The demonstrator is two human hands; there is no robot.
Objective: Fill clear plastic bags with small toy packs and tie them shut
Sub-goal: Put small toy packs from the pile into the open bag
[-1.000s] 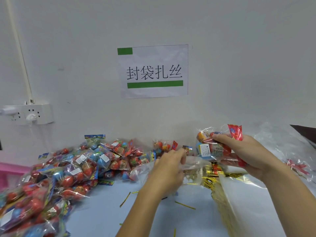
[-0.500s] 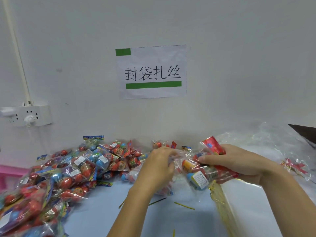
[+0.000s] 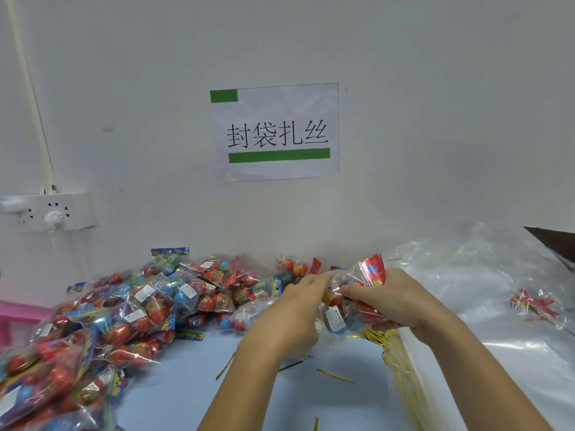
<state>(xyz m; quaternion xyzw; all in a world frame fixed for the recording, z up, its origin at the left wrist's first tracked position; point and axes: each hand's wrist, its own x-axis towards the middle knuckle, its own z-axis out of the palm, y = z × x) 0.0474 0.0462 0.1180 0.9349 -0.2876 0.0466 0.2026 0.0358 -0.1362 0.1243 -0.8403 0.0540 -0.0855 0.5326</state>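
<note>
In the head view, a clear plastic bag filled with small red, orange and blue toy packs [image 3: 348, 309] was held just above the pale blue table [image 3: 174, 393], between the two hands and in front of the white wall. The right hand [image 3: 395, 298] lay over the bag's right side, its fingers curled round the crinkled plastic, with the bag's red printed top edge sticking up behind the knuckles. The left hand [image 3: 292, 315] met it from the left, fingers curled and pinching the loose plastic at the bag's mouth; its fingertips were hidden behind its own back, so the exact hold could not be made out. A heap of already filled clear bags of red and blue toys [image 3: 102, 318] spread over the table's left side, well apart from the held bag, its nearest bags blurred and cut off by the frame's lower left corner. Thin gold twist ties [image 3: 334, 375] lay loose on the table below the hands, and a bundle of gold ties [image 3: 378, 335] showed just under the right wrist, partly covered by it. A stack of flat clear plastic sheets [image 3: 485, 306] lay to the right, its edges hard to trace.
</note>
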